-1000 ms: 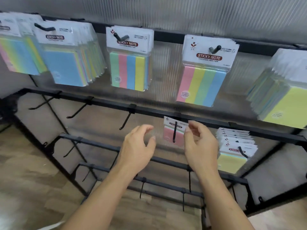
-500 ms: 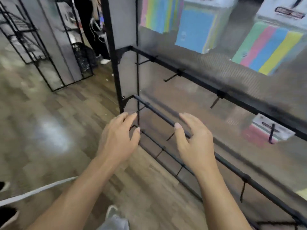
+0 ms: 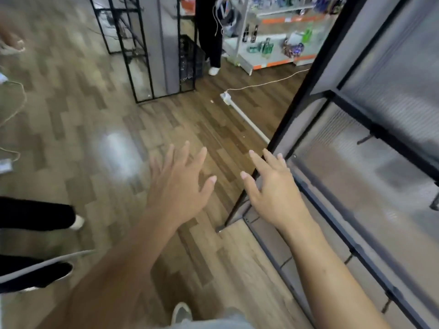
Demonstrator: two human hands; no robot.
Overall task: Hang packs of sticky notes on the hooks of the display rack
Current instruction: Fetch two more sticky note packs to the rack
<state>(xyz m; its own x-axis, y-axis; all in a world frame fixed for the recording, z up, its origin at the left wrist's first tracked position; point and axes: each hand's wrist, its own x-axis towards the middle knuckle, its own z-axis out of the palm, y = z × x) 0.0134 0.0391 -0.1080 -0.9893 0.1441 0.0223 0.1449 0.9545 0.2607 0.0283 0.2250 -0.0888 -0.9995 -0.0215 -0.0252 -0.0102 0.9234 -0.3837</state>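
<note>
Wood-plank flooring (image 3: 78, 119) fills most of our view, and over it we have both hands out, palms down, carrying nothing. Our left hand (image 3: 180, 186) hovers above bare floor, its fingers (image 3: 201, 157) straight and fanned apart. Our right hand (image 3: 273, 188) is just beside it, and its fingers (image 3: 257, 160) are spread and empty too.

No pack of sticky notes shows anywhere here: not in either hand, not on the stretch of rack we can see, not on the floor. So we cannot tell which way the next pack lies.

What we can place is the target. The tall black metal-framed display rack with ribbed translucent panels (image 3: 301, 91) stands off to our right. Its corner post runs on a slant right behind the right fingers, though whether they touch it we cannot say. The right hand is plainly the nearer one, while the left is well apart from the frame.

Up and to the right of those right fingers, a short black metal hook (image 3: 364, 139) juts from a crossbar, bare. It points out from the panel towards us, so by our reckoning a pack's hole would have to slide along that line, in towards the panel. We judge that the right hand would lead, but a pack has to be found first
</note>
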